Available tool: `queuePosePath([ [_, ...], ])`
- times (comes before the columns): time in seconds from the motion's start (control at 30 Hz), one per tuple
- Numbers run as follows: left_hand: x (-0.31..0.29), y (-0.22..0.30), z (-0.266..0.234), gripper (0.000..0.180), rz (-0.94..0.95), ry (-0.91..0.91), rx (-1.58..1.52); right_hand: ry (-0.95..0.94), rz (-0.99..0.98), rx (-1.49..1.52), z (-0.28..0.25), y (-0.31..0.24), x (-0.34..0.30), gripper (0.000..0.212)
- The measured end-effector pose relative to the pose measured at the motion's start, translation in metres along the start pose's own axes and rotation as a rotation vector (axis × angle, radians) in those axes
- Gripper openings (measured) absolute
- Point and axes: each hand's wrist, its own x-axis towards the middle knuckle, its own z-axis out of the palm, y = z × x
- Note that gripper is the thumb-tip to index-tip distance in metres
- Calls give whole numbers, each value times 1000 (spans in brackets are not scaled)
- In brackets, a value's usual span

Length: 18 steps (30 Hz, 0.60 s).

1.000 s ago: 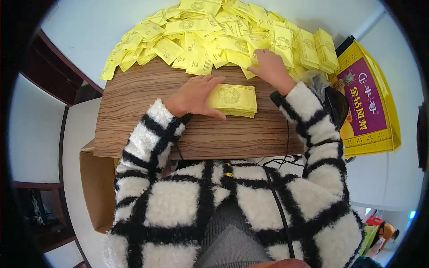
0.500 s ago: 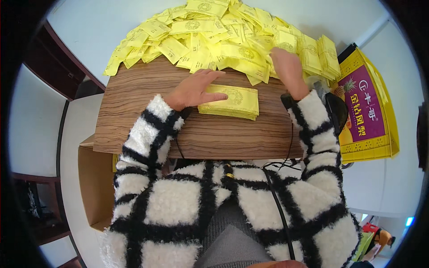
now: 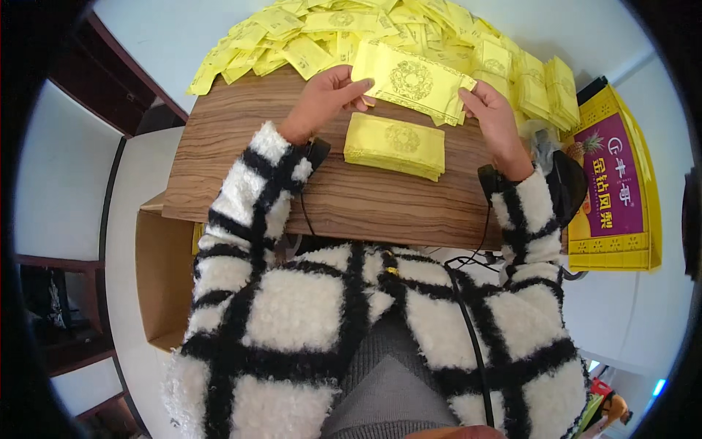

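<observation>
Between my two hands is a flat yellow packet (image 3: 409, 79) printed with a round dark emblem, raised above the table. My left hand (image 3: 333, 99) pinches its left end between thumb and fingers. At its right end, my right hand (image 3: 491, 117) grips the corner the same way. Just below on the table lies a neat stack of matching yellow packets (image 3: 395, 145), touched by neither hand. Behind the held packet spreads a loose heap of yellow packets (image 3: 314, 53), partly hidden by it.
Bundled upright packets (image 3: 559, 95) stand at the table's far right. Beside the wood-grain table (image 3: 241, 161) is a yellow crate (image 3: 614, 249) with a purple panel. An open cardboard box (image 3: 164, 285) sits below the left edge. A black cable (image 3: 479, 351) runs down my checked jacket.
My right hand has come away from the heap's right side, and my left hand has left the stack. Both now hold a packet up between them. The view has shifted slightly.
</observation>
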Motion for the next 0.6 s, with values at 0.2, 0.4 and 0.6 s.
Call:
queuePosePath([
  [0.2,4,-12,-8,24,27,-29,34,-144,126,18,-1,13,-5,17],
  [0.4,1,-12,-12,26,31,-47,192,-74,278,113,15,5,-20,18],
  [0.6,2,-12,-14,30,-55,-123,301,-171,242,51,11,12,-30,37],
])
